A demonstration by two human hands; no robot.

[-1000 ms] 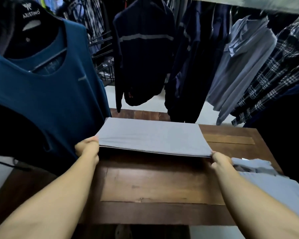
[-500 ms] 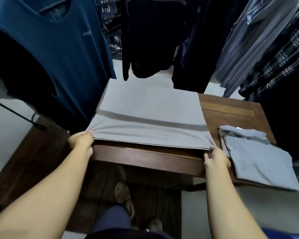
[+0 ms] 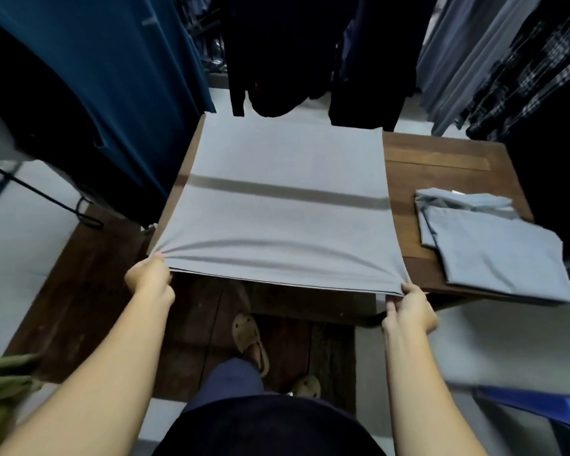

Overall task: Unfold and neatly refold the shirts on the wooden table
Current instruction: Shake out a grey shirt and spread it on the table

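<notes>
Pinches the grey shirt's (image 3: 283,209) two near corners in curled fingers (image 3: 390,304), left hand (image 3: 150,278) and right hand (image 3: 408,311), holds it taut over the wooden table's (image 3: 441,159) left side, overhanging the near edge, beside folded shirts (image 3: 494,251) at the near right corner.

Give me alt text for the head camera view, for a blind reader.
The left hand and right hand pinch the near corners of a light grey shirt spread over a wooden table. A folded shirt lies at right; dark clothes hang behind.
</notes>
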